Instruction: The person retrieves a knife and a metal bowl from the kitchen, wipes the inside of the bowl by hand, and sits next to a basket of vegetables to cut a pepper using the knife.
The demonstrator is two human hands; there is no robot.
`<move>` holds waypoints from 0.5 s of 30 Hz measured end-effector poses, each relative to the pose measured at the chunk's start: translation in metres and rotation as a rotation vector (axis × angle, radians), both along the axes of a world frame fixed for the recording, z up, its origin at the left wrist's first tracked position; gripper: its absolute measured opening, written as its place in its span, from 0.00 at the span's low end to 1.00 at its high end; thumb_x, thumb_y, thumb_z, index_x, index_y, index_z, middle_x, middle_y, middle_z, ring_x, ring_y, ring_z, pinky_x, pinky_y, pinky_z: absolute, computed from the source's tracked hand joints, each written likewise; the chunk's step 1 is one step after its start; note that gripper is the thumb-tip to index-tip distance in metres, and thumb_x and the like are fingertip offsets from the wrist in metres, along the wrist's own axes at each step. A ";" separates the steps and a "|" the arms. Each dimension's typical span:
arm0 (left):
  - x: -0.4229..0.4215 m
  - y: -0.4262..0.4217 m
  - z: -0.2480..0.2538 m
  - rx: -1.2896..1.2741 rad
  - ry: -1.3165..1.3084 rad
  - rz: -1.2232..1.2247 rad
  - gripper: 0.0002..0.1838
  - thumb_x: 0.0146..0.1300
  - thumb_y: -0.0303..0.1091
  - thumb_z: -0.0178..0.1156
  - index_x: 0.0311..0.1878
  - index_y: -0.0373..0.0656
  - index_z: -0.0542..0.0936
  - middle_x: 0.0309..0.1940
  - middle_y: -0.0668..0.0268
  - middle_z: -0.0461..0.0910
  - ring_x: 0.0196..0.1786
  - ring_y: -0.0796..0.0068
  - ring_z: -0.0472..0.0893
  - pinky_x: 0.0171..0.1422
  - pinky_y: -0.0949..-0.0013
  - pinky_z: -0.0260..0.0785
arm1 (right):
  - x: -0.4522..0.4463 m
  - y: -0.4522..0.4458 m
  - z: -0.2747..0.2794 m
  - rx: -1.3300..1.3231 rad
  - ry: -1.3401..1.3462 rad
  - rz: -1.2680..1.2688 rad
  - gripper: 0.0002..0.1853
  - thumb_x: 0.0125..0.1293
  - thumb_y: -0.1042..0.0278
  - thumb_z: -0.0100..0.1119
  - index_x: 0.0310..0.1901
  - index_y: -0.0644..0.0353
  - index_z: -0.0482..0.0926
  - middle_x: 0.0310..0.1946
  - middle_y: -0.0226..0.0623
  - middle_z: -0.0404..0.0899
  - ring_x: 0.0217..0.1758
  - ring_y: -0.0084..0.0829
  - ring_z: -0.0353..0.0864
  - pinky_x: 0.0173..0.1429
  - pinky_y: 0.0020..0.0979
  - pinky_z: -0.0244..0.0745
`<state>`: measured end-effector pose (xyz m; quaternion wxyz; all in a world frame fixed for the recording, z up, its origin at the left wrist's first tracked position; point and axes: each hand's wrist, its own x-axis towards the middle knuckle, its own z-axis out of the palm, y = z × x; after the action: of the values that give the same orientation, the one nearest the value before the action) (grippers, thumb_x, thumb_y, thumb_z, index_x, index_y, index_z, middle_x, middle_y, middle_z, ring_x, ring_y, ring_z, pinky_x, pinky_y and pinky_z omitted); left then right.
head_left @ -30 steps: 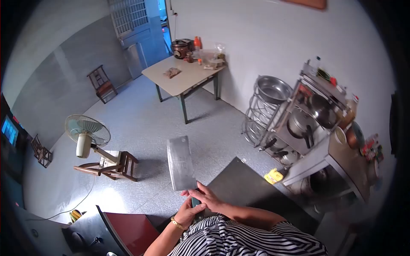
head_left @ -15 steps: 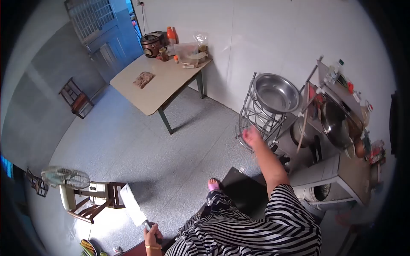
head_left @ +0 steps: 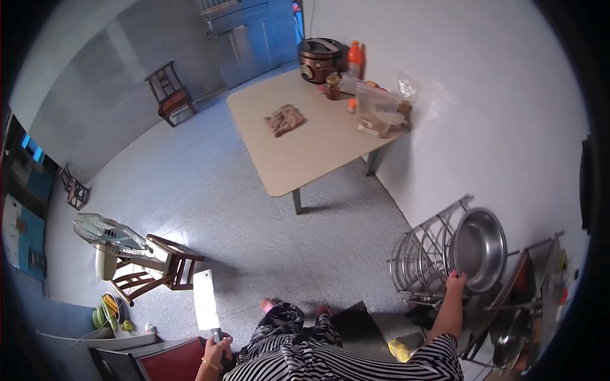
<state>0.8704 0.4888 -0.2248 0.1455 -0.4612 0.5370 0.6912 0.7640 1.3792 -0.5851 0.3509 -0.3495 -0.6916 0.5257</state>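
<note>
My left hand is closed round the dark handle of a cleaver, whose broad blade points up and away over the floor. My right hand reaches out to the right and touches the near rim of a steel basin, its fingers closed at the edge. The basin sits tilted in view at the end of a round metal wire rack.
A table holds a rice cooker, a brown cloth, jars and a plastic tub. A fan and wooden chair stand at left. Shelves with pans are at lower right, a yellow container on the floor.
My right hand has left the cleaver handle and moved right to the basin's rim, while my left hand has carried the cleaver leftward. The view has shifted, bringing the table nearer.
</note>
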 end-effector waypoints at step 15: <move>-0.250 -0.169 -0.050 0.219 0.342 0.012 0.09 0.46 0.24 0.57 0.34 0.38 0.72 0.15 0.69 0.69 0.14 0.80 0.68 0.17 0.76 0.61 | -0.156 -0.462 0.272 -0.682 0.054 -0.221 0.11 0.43 0.64 0.54 0.31 0.52 0.70 0.23 0.27 0.70 0.22 0.25 0.69 0.22 0.25 0.62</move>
<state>0.6209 0.3197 -0.2745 0.0975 -0.3218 0.4730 0.8144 0.6076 0.9168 -0.3128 0.2870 -0.5049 -0.4250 0.6943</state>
